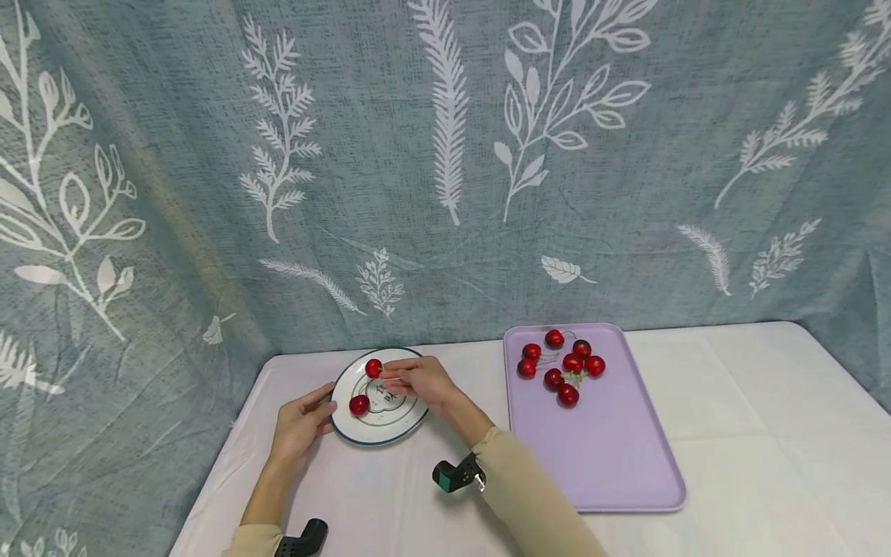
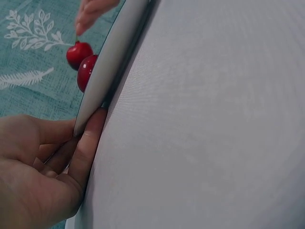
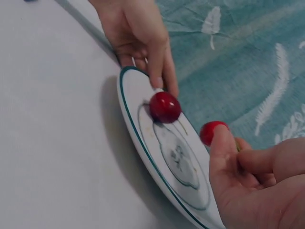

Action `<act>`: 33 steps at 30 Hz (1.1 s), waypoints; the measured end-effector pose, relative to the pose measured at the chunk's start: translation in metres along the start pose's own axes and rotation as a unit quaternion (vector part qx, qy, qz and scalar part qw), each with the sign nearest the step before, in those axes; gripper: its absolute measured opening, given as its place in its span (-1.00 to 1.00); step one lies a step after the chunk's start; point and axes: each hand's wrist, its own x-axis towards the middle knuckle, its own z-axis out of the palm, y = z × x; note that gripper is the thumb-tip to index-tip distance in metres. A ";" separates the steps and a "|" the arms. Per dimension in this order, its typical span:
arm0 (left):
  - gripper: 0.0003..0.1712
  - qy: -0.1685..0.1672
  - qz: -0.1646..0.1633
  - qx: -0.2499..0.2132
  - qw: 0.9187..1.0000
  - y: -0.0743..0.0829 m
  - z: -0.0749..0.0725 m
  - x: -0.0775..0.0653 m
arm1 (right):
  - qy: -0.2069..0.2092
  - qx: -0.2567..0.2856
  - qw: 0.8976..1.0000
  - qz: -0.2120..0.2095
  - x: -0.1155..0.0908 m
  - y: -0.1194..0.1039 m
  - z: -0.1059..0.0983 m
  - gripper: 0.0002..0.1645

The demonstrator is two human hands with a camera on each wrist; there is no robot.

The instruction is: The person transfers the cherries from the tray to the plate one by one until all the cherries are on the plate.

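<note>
A white plate [image 1: 400, 422] with a dark blue-green rim and writing at its centre is on the left of the table. My left hand [image 1: 299, 424] grips its left edge, thumb on the rim and fingers at the underside in the left wrist view [image 2: 102, 52]. One dark red cherry [image 1: 359, 405] lies on the plate, near that hand. Over the plate's far part, my right hand [image 1: 426, 381] pinches the stem of a brighter red cherry [image 1: 373, 368]. In the right wrist view, this held cherry [image 3: 208, 133] hangs beside the thumb.
A lilac tray [image 1: 599, 456] lies to the right of the plate. Several cherries [image 1: 568, 395], some with stems, sit in its far half. A white cloth [image 1: 738, 433] covers the table, and a blue-green leaf-print curtain [image 1: 390, 155] hangs behind and at the left.
</note>
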 end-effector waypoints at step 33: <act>-0.45 -0.013 0.012 -0.008 1.000 0.001 0.000 0.004 | 0.088 -0.213 0.970 -0.073 0.003 0.018 0.030 -0.76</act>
